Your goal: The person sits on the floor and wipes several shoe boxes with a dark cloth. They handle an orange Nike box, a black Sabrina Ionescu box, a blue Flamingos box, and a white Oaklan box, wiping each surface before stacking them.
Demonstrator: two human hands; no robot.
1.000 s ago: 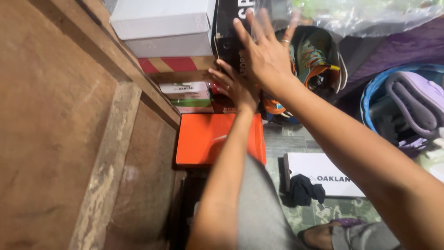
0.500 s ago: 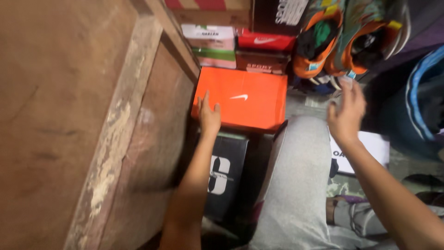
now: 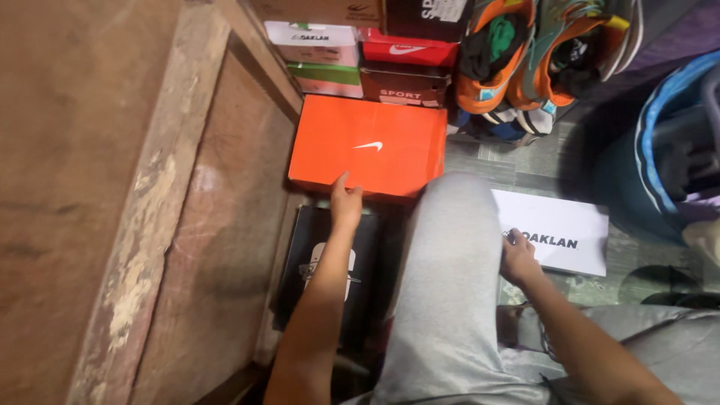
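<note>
Reaching forward, the left hand [image 3: 346, 201] rests loose fingertips on the near edge of the orange shoe box [image 3: 367, 145], lying flat above a black box [image 3: 324, 266]; a firm grip at both ends would serve better. The right hand [image 3: 517, 256] curls at the white box lid [image 3: 559, 232] beside the grey-clad knee [image 3: 450, 247], whether it grips I cannot tell.

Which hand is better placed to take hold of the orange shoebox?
Left. The left hand already touches the near edge of the orange shoebox; the right hand rests at the white box, beyond the grey-clad knee.
</note>
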